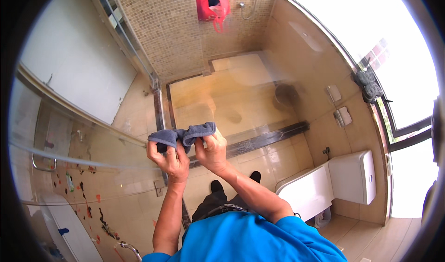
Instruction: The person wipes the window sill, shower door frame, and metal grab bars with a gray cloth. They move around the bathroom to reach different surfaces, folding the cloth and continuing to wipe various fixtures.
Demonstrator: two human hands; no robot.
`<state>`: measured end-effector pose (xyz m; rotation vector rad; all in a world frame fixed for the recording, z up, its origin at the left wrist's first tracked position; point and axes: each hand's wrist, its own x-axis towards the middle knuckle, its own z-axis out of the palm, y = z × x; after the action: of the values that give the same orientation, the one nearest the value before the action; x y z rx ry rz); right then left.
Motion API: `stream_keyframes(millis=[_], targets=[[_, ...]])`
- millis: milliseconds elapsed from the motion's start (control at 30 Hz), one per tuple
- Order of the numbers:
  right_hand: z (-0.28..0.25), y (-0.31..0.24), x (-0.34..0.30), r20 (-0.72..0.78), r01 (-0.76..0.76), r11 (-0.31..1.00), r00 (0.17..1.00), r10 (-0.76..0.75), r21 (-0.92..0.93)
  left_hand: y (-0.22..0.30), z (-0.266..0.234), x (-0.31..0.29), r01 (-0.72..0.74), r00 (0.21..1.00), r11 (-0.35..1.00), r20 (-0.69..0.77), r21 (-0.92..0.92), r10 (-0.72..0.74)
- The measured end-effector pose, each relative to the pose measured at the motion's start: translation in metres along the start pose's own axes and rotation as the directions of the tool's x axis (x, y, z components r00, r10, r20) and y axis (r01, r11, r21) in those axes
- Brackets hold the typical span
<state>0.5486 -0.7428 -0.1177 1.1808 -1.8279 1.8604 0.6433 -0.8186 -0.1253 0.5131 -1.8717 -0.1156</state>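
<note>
A dark grey-blue cloth point(168, 136) with stitched edges is bunched up between my two hands, in front of my body. My left hand point(174, 164) grips its left part, fingers curled into the folds. On the other side my right hand point(212, 150) pinches the right part, with the thumb and fingertips against the fabric. The cloth narrows in the middle and flares at both ends. Some of my fingertips are hidden behind it.
Glass panels point(88, 162) stand at my left, and a dark stone kerb point(269, 139) borders the tiled shower floor ahead. To my right is a white toilet point(306, 192). A red plastic bag point(212, 4) hangs on the far wall, and a grey cloth point(368, 83) hangs by the window.
</note>
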Motion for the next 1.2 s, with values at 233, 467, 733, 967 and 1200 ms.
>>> stream_keyframes(millis=[233, 467, 733, 967, 1200], targets=[[-0.087, 0.054, 0.009, -0.234, -0.376, 0.923, 0.893, 0.384, 0.08, 0.088, 0.065, 0.013, -0.247, 0.956, 0.958, 0.123, -0.145, 0.266], [-0.197, 0.13, 0.032, -0.329, -0.499, 0.741, 0.678, 0.657, 0.45, 0.19, 0.16, -0.004, -0.32, 0.894, 0.897, 0.216, -0.306, 0.392], [-0.302, 0.201, 0.051, -0.365, -0.476, 0.599, 0.497, 0.787, 0.644, 0.284, 0.247, 0.005, -0.516, 0.721, 0.753, 0.267, -0.409, 0.639], [-0.264, 0.186, 0.04, -0.094, -0.507, 0.197, 0.223, 0.97, 0.839, 0.257, 0.239, 0.025, -0.654, 0.494, 0.566, 0.283, -0.502, 0.822], [-0.268, 0.198, 0.045, -0.114, -0.411, 0.166, 0.147, 0.983, 0.896, 0.251, 0.24, 0.039, -0.732, 0.379, 0.427, 0.203, -0.531, 0.903]])
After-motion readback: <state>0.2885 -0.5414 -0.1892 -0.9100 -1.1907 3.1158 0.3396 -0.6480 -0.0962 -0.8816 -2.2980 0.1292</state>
